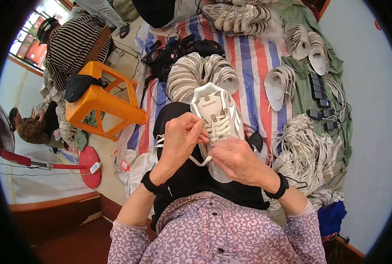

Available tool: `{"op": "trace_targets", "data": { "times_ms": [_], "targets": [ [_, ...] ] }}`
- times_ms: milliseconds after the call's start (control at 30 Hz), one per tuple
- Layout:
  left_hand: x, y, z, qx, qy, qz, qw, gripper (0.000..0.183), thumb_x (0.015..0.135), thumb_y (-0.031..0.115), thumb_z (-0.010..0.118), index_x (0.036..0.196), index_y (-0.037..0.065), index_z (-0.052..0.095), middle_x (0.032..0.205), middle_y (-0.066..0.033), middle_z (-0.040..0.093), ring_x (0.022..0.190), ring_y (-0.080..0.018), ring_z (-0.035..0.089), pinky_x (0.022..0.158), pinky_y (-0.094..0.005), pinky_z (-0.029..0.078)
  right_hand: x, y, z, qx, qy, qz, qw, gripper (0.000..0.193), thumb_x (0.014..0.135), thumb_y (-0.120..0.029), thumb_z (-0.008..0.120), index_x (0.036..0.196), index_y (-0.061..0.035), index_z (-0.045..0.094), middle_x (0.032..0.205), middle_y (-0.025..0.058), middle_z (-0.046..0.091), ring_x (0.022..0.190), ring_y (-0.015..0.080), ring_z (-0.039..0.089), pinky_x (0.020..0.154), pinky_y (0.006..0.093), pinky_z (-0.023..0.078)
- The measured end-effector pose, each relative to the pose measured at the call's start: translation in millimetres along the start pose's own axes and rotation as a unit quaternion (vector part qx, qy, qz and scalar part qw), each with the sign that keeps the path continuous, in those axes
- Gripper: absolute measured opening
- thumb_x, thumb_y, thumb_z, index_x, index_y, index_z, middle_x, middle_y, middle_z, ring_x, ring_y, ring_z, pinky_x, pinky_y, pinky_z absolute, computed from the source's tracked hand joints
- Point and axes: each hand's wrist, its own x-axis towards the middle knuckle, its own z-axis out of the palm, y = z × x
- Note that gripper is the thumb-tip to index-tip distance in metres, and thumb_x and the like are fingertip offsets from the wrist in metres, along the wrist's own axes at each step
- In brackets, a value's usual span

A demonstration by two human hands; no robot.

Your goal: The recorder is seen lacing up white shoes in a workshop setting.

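Note:
On my lap lies a beige and white shoe upper (210, 106), its tongue pointing away from me and its lower eyelets partly hidden by my fingers. A cream shoelace (199, 163) is threaded across it, and a loose length loops out between my hands. My left hand (183, 137) is pinched at the left side of the lacing, with thumb and forefinger pressed together on the lace. Over the toe end, my right hand (233, 157) is closed too, its curled fingers gripping the lace. Black bands circle both wrists.
Stacked shoe uppers (185, 79) stand just beyond my knees on a striped sheet (244, 57). A heap of cream laces (308, 152) lies right, near black power adapters (319, 94). An orange stool (103, 103) and a red-based fan (90, 167) stand left. Other people sit nearby.

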Motion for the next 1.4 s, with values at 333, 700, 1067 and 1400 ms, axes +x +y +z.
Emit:
{"op": "trace_targets", "data": {
  "times_ms": [333, 700, 1067, 1400],
  "targets": [
    [17, 25, 3, 0.430, 0.016, 0.169, 0.887, 0.011, 0.082, 0.007, 0.064, 0.075, -0.001, 0.065, 0.067, -0.0251, 0.062, 0.064, -0.0447, 0.061, 0.062, -0.0499, 0.050, 1, 5, 1, 0.047, 0.030, 0.001, 0.998, 0.011, 0.080, -0.001, 0.068, 0.085, -0.0002, 0.058, 0.074, 0.0117, 0.051, 0.071, 0.0315, 0.057, 0.067, 0.0403, 0.045],
    [48, 19, -4, 0.342, -0.085, 0.095, 0.931, 0.014, 0.084, 0.006, 0.062, 0.074, -0.003, 0.065, 0.064, -0.0152, 0.062, 0.058, -0.0255, 0.060, 0.056, -0.0346, 0.049, 0, 17, 8, 0.072, 0.071, -0.002, 0.995, 0.009, 0.082, -0.004, 0.068, 0.084, -0.0011, 0.059, 0.073, 0.0114, 0.053, 0.069, 0.0315, 0.057, 0.064, 0.0409, 0.044],
    [43, 17, -1, 0.103, -0.119, -0.037, 0.987, 0.019, 0.091, 0.008, 0.060, 0.081, -0.008, 0.064, 0.061, -0.0073, 0.064, 0.054, -0.0098, 0.062, 0.051, -0.0256, 0.049, -1, 26, 13, 0.112, 0.058, 0.046, 0.991, 0.006, 0.082, -0.002, 0.068, 0.087, -0.0004, 0.065, 0.074, 0.0122, 0.059, 0.071, 0.0324, 0.060, 0.065, 0.0406, 0.045],
    [25, 18, -1, 0.357, -0.016, 0.149, 0.922, 0.007, 0.082, 0.002, 0.066, 0.084, -0.004, 0.062, 0.066, -0.0217, 0.062, 0.063, -0.0396, 0.063, 0.056, -0.0444, 0.046, -1, 22, 15, 0.120, 0.084, 0.062, 0.987, 0.011, 0.084, -0.008, 0.067, 0.083, 0.0012, 0.061, 0.074, 0.0142, 0.057, 0.072, 0.0341, 0.059, 0.065, 0.0429, 0.044]
  ]
}}
